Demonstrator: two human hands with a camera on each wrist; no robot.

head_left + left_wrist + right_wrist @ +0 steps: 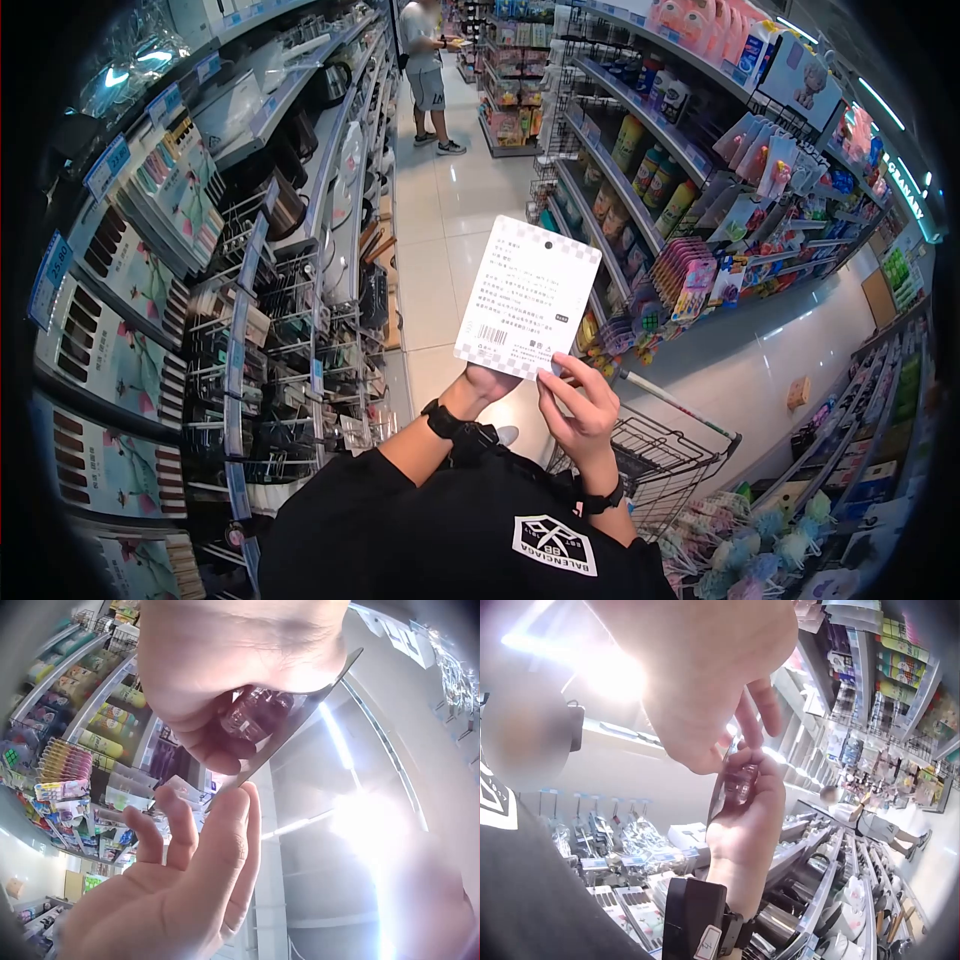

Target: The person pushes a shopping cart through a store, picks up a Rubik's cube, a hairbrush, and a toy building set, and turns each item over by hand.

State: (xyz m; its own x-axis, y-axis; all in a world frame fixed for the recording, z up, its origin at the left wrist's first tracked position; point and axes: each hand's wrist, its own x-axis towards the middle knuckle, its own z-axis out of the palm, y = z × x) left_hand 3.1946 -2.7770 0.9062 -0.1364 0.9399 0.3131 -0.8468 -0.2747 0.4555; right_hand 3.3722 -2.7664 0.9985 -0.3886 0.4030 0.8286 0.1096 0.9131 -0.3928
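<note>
A white card [528, 300] with printed text, a barcode and a checkered border faces up in the head view. Behind its lower edge, mostly hidden there, is my left hand [490, 384]. In the left wrist view that hand [240, 660] curls its fingers round a clear plastic bulge [259, 715] with something dark reddish inside, on the card's other side. My right hand [582, 408] pinches the card's lower right corner between thumb and fingers. The right wrist view shows the right hand [705, 682] at the card's edge, touching or close to the left fingertips [759, 759].
Shelves of kitchenware [310, 230] line the left side; bottles [640, 160] and hanging packets [770, 160] fill the right-hand racks. A wire cart [670, 450] stands at my right. A person [425, 80] stands farther up the tiled aisle [450, 200].
</note>
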